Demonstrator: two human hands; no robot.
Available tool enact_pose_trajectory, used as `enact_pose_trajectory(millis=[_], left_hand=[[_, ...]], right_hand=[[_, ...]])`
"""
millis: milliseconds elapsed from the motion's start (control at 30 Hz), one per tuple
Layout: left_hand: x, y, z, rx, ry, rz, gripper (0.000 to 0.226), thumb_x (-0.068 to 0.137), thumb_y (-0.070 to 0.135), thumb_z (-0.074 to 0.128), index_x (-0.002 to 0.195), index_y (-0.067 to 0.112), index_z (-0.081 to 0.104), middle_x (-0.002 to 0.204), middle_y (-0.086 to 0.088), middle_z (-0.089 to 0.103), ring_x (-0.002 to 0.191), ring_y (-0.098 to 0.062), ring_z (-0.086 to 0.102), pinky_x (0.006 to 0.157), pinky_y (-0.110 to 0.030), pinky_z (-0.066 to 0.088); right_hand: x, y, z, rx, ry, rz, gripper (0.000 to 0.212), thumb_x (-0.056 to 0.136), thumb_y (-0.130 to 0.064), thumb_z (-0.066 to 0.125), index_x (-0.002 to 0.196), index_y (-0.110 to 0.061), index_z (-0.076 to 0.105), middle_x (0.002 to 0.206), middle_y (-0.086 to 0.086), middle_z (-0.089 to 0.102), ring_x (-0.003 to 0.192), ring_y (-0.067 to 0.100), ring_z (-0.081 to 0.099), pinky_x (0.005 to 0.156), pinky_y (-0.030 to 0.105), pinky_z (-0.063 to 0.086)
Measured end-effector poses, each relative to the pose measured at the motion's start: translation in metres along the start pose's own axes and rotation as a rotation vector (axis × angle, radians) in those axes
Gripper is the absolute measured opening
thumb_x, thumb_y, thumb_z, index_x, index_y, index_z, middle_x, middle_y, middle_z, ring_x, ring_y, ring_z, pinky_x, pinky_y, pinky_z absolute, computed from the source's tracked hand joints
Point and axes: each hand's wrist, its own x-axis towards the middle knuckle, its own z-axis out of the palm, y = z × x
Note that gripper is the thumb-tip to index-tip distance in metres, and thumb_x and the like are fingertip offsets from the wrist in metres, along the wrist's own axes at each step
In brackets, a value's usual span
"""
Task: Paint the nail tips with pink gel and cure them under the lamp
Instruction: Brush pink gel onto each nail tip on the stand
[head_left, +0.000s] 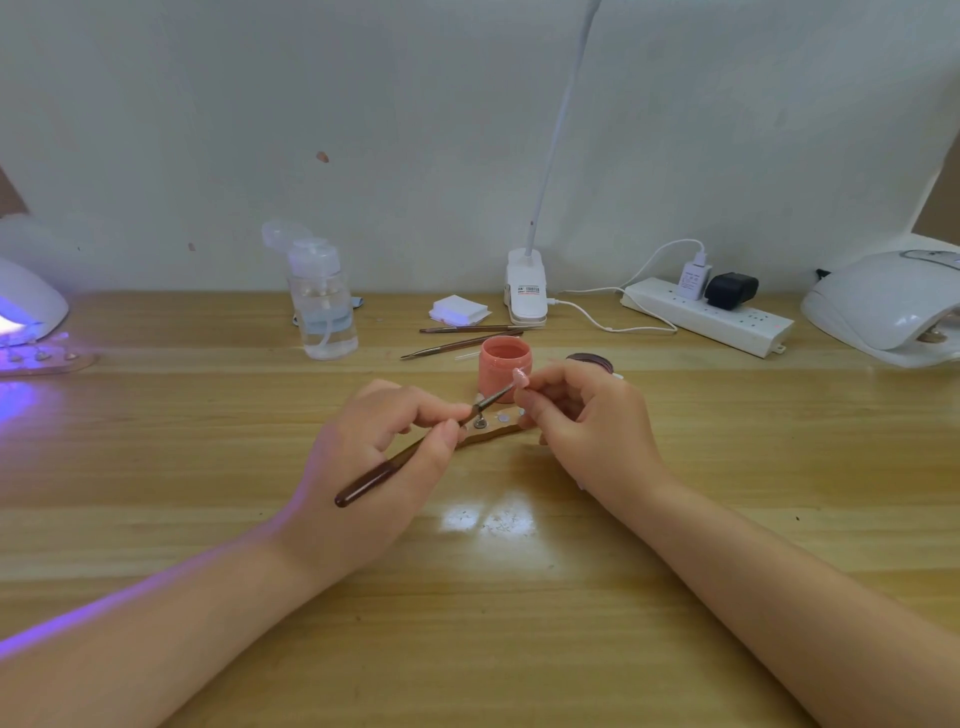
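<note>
My left hand (384, 447) grips a dark brown brush (410, 457), its bristles touching a pink nail tip (521, 378). My right hand (582, 415) pinches that nail tip just above the table. An open jar of pink gel (503, 366) stands right behind the tip. A wooden holder (493, 428) with small round pads lies on the table between my hands, partly hidden by them. A curing lamp (28, 306) glows violet at the far left, with another wooden holder (47, 361) carrying nail tips in front of it.
A second white lamp (883, 306) sits at the far right. Along the back stand a clear pump bottle (324, 306), white pads (460, 310), a clip lamp (527, 291) and a power strip (711, 317). Two spare brushes (462, 338) and the jar lid (589, 359) lie near the jar.
</note>
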Motion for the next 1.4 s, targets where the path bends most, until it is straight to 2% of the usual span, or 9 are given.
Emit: enact_pose_trajectory(millis=[233,433,600,667,833,967,1067,1233,1400], left_hand=[[0.0007,0.0021,-0.0005,0.003,-0.005,0.033,0.022,0.088,0.038,0.054,0.105,0.037,0.068,0.099,0.024,0.068,0.099,-0.007,0.060,0.086,-0.011,0.041],[-0.0005,0.0015,0.0000,0.004,0.023,0.006,0.020,0.084,0.037,0.050,0.094,0.035,0.067,0.089,0.015,0.070,0.095,-0.007,0.058,0.083,-0.014,0.042],[0.0005,0.0033,0.0005,0.000,-0.009,0.021,0.023,0.087,0.039,0.053,0.103,0.035,0.069,0.095,0.017,0.070,0.098,-0.010,0.058,0.085,-0.015,0.042],[0.0001,0.0016,0.0002,0.004,-0.007,0.002,0.022,0.085,0.039,0.052,0.098,0.036,0.069,0.091,0.013,0.070,0.098,-0.009,0.058,0.084,-0.014,0.041],[0.0009,0.0021,-0.0015,-0.029,0.056,-0.028,0.021,0.084,0.040,0.051,0.096,0.036,0.067,0.090,0.015,0.070,0.093,-0.004,0.058,0.082,-0.012,0.041],[0.0015,0.0051,-0.0008,-0.050,0.037,-0.022,0.019,0.086,0.038,0.054,0.100,0.038,0.067,0.093,0.018,0.070,0.092,-0.004,0.057,0.082,-0.015,0.043],[0.0009,0.0028,-0.0026,-0.037,0.052,-0.053,0.015,0.085,0.026,0.056,0.091,0.033,0.067,0.088,0.020,0.069,0.089,-0.006,0.058,0.080,-0.017,0.043],[0.0011,0.0075,-0.0023,-0.049,0.058,-0.016,0.020,0.085,0.038,0.050,0.097,0.035,0.066,0.091,0.018,0.070,0.089,-0.002,0.057,0.080,-0.015,0.042],[0.0007,0.0034,-0.0012,-0.024,0.042,-0.069,0.016,0.086,0.025,0.056,0.093,0.034,0.067,0.085,0.016,0.070,0.088,-0.003,0.057,0.080,-0.015,0.042]], right_hand=[[0.0001,0.0004,0.0004,0.031,-0.009,0.002,0.003,0.086,-0.013,0.070,0.088,-0.012,0.071,0.076,-0.009,0.072,0.068,0.008,0.069,0.065,0.028,0.056],[0.0001,0.0011,0.0001,0.046,-0.015,0.005,0.002,0.086,-0.011,0.070,0.088,-0.011,0.070,0.070,-0.019,0.070,0.067,0.008,0.070,0.063,0.023,0.054],[0.0002,0.0012,0.0002,0.050,-0.007,0.005,0.005,0.085,-0.009,0.071,0.087,-0.014,0.070,0.074,-0.012,0.071,0.068,0.008,0.070,0.065,0.026,0.056],[0.0002,0.0016,0.0002,0.045,-0.008,0.006,0.004,0.086,-0.010,0.070,0.087,-0.013,0.070,0.071,-0.014,0.070,0.068,0.008,0.070,0.065,0.025,0.055],[0.0005,0.0012,0.0003,0.034,0.000,-0.007,0.005,0.087,-0.014,0.070,0.089,-0.010,0.071,0.078,-0.001,0.072,0.070,0.012,0.069,0.066,0.030,0.056],[-0.0011,0.0003,0.0010,-0.008,-0.003,-0.067,0.003,0.087,-0.009,0.070,0.089,-0.008,0.071,0.084,-0.006,0.072,0.072,0.011,0.068,0.067,0.026,0.055],[-0.0014,0.0008,0.0002,-0.025,0.007,-0.076,0.001,0.088,-0.010,0.069,0.088,-0.010,0.070,0.078,-0.001,0.071,0.071,0.013,0.068,0.068,0.034,0.056],[-0.0013,0.0010,0.0002,-0.033,-0.003,-0.082,0.004,0.087,-0.006,0.069,0.090,-0.008,0.070,0.081,-0.004,0.072,0.071,0.010,0.067,0.070,0.033,0.056],[-0.0015,0.0007,-0.0001,-0.027,-0.001,-0.070,0.001,0.089,-0.010,0.068,0.089,-0.010,0.069,0.080,-0.002,0.073,0.071,0.011,0.068,0.069,0.035,0.056]])
